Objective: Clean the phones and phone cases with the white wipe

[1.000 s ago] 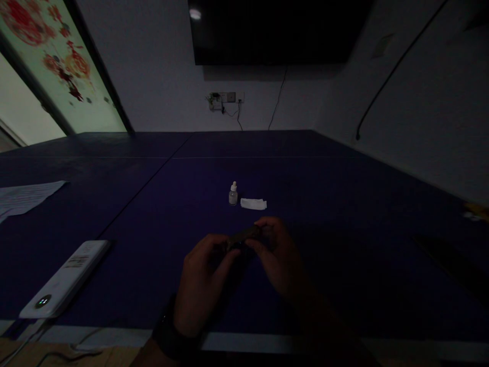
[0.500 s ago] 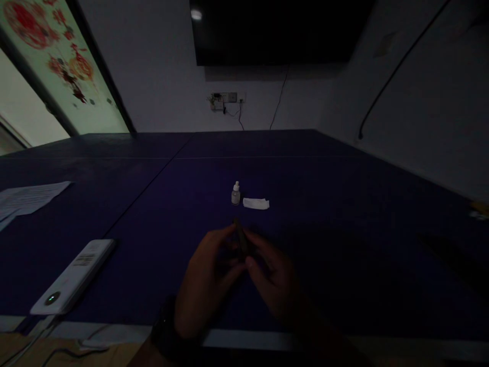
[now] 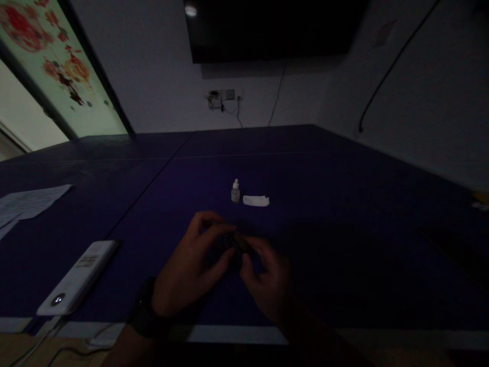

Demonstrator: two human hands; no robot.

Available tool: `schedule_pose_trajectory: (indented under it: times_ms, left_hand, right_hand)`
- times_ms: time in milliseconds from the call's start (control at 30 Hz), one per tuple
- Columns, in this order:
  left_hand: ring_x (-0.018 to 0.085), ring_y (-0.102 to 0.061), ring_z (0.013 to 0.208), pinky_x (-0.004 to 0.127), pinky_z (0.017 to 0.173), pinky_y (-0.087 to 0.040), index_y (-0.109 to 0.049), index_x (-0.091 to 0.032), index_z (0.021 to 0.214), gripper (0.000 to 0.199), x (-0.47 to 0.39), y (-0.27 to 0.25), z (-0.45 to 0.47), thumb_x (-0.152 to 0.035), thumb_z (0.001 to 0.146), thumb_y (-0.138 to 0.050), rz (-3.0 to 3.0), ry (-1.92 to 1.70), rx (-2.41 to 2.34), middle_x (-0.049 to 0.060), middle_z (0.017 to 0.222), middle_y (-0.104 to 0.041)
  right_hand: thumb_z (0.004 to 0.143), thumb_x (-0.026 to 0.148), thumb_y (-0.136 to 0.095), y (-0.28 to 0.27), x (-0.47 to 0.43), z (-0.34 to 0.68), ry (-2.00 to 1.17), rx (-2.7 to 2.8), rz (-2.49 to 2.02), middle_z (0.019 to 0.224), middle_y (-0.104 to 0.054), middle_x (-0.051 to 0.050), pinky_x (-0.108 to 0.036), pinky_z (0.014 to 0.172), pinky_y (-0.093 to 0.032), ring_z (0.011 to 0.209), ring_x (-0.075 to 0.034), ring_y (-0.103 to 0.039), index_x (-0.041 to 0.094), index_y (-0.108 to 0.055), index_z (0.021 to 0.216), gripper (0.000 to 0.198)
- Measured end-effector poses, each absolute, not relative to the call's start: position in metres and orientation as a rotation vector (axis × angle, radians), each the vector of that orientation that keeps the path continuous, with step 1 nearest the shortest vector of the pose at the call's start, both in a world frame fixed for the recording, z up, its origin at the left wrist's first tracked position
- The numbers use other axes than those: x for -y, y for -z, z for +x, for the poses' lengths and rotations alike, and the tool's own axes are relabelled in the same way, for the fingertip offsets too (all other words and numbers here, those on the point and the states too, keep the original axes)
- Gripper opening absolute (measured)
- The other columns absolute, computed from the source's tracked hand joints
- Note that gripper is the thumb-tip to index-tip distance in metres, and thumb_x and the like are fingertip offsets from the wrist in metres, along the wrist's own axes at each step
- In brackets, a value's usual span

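A small dark, oblong object [image 3: 237, 243] is between my two hands above the table; the dim light hides what kind it is. My right hand [image 3: 269, 278] pinches its near right side with the thumb and fingers. My left hand [image 3: 194, 260], with a dark watch on the wrist, has its curved fingers and thumb on the far left part. Beyond the hands, a small dropper bottle [image 3: 236, 192] with a white cap stands upright. Just right of it lies a folded white tissue or cloth [image 3: 255, 201].
On the left of the dark blue table [image 3: 328, 188] lies a white power bank [image 3: 78, 278] with cables at its near end. Printed papers [image 3: 30, 201] are farther left. A flat dark object [image 3: 451, 250] lies to the right, and a screen [image 3: 275, 30] hangs on the wall.
My left hand has shifted left and its fingers have spread over the dark object's far end. The object has turned from steeply upright to a more slanted position. The view has moved slightly.
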State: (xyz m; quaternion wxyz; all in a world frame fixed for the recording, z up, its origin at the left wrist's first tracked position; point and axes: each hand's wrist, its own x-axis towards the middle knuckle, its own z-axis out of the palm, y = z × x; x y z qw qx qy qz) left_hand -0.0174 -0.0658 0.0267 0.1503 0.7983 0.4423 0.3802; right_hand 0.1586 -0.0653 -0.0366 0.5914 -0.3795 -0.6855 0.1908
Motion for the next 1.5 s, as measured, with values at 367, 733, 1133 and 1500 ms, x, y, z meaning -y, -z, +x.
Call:
schedule_pose_trajectory:
  times_ms: [367,733,1133,1500]
  left_hand:
    - [0.016,-0.062,0.088,0.030,0.079,-0.050,-0.058,-0.021,0.103,0.010,0.080,-0.023,-0.013,-0.017,0.097,-0.050,2.427,-1.088,-1.183,0.002,0.095,-0.065]
    - [0.020,-0.058,0.077,0.034,0.067,-0.048,-0.049,-0.020,0.096,0.007,0.089,0.000,-0.001,-0.023,0.096,-0.043,2.611,-1.222,-1.385,0.006,0.087,-0.064]
    - [0.020,-0.062,0.081,0.033,0.072,-0.050,-0.051,-0.020,0.103,0.009,0.090,0.008,-0.012,-0.017,0.098,-0.044,2.749,-1.311,-1.197,0.007,0.092,-0.068]
    - [0.020,-0.061,0.084,0.034,0.077,-0.050,-0.053,-0.020,0.098,0.022,0.085,0.004,-0.016,-0.033,0.107,-0.037,2.595,-1.252,-1.113,0.007,0.091,-0.066]
  right_hand:
    - [0.097,0.019,-0.053,0.045,0.077,0.155,-0.600,1.676,-0.824,0.111,-0.074,-0.006,-0.029,0.089,-0.059,0.102,-0.019,-0.072,0.026,-0.058,0.124,0.028]
    - [0.097,0.014,-0.042,0.047,0.078,0.154,-0.427,1.846,-0.791,0.111,-0.071,-0.010,-0.035,0.089,-0.058,0.102,-0.022,-0.069,0.024,-0.053,0.123,0.030]
    - [0.096,0.016,-0.039,0.049,0.074,0.158,-0.482,1.926,-0.604,0.104,-0.068,-0.011,-0.041,0.086,-0.058,0.098,-0.025,-0.068,0.022,-0.052,0.122,0.029]
    - [0.106,0.040,-0.033,0.056,0.073,0.162,-0.649,1.875,-0.635,0.115,-0.064,-0.012,-0.039,0.088,-0.056,0.107,-0.024,-0.065,0.024,-0.050,0.121,0.027]
